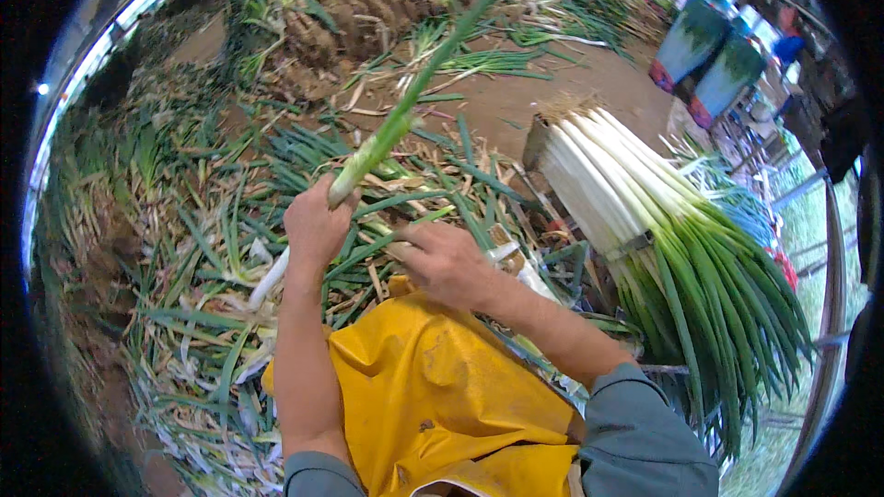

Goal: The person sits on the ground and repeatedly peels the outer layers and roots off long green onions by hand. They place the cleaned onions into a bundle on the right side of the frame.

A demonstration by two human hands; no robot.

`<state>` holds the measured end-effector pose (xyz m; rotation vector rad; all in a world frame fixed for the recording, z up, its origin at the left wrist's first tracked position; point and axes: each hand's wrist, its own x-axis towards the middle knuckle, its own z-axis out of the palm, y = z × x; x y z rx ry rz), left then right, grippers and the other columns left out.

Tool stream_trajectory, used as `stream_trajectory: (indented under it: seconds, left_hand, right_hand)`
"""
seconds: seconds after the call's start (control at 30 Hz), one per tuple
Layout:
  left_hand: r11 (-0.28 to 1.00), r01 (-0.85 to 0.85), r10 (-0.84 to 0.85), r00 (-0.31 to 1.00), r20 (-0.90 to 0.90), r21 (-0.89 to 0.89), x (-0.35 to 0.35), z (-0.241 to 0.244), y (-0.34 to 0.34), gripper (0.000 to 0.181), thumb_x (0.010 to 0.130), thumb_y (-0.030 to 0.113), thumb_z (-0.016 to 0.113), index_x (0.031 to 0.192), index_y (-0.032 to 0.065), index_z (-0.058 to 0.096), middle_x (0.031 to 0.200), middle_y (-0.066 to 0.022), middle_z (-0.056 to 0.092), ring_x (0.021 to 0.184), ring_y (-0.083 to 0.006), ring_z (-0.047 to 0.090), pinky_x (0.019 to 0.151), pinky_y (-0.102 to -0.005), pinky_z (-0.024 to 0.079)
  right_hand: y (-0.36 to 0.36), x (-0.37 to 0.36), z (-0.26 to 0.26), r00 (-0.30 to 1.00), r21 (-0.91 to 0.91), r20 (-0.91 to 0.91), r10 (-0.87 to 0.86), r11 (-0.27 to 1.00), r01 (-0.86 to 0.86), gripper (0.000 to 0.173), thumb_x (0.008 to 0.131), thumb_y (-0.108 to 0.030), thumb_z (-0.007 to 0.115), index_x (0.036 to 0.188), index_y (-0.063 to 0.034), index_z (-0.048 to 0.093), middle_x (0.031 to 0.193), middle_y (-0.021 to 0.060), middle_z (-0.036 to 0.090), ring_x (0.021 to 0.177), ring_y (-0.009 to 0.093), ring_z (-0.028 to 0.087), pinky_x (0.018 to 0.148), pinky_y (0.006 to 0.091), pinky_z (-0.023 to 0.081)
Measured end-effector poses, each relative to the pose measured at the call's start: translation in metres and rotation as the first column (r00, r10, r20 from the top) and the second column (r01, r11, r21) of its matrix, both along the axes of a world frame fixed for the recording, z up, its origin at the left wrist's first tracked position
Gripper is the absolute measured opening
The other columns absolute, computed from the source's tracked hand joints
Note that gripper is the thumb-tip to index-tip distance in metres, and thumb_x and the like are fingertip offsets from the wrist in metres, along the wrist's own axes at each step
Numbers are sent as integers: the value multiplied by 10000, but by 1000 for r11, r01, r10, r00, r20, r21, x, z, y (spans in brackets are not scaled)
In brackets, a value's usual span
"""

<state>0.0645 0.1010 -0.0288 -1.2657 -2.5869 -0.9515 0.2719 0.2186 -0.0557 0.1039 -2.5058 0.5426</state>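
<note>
My left hand [318, 224] is closed around a long green onion stalk [407, 100], whose green top points up and to the right; a white stem shows below the fist. My right hand [442, 261], blurred, is just to the right with bent fingers, over the heap of leaves; whether it pinches anything I cannot tell. At the right lies a large bundle of green onions [594, 179] with trimmed white stems, roots at the upper end, and a band around its middle. A yellow apron [449, 386] covers my lap.
Loose leaves and peelings [207, 331] cover the ground at the left and in front. A pile of unpeeled onions with soil-brown roots [359, 7] stands at the back. More green onions [580, 0] lie at the back right, near wrapped bundles [725, 79].
</note>
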Motion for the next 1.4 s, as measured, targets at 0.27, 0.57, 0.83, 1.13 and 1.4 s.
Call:
stream_trajectory:
  seconds: [0.27,0.57,0.83,1.13,1.4]
  left_hand:
    - [956,294,-288,937,-197,4,58,-4,5,181,750,55,747,851,45,597,763,-170,656,742,-416,659,641,-495,511]
    - [909,407,-340,845,-413,86,79,5,21,605,720,37,823,1296,41,638,1228,-149,654,1167,-370,618,995,-479,486]
    - [905,377,-290,885,-364,198,69,-7,33,519,849,35,788,1332,8,602,1352,-171,616,1205,-381,626,988,-451,528]
    - [916,395,-377,907,-186,70,71,-25,45,430,892,95,761,1286,12,609,1336,-154,599,1087,-370,669,848,-445,566]
    - [886,442,-444,896,19,-139,69,-43,45,350,902,142,774,1192,16,624,1172,-140,639,1002,-372,679,835,-463,551]
  right_hand:
    - [11,0,62,967,431,-148,-209,866,253,402,880,-122,641,1260,10,651,1155,177,688,1184,338,647,1078,495,443]
    - [68,77,90,944,432,47,-327,859,276,329,910,-153,654,1229,-76,680,898,106,648,850,295,702,683,427,554]
    - [225,270,158,531,387,98,-842,523,759,401,944,-283,778,1331,-188,740,1089,99,747,896,280,723,824,398,579]
    - [282,375,138,223,-27,567,-793,252,967,469,839,-255,820,1274,-93,754,1055,171,779,968,318,734,884,415,559]
    - [306,390,76,192,426,543,-817,466,775,486,878,-355,760,1293,-101,748,1129,210,745,992,356,718,887,476,565]
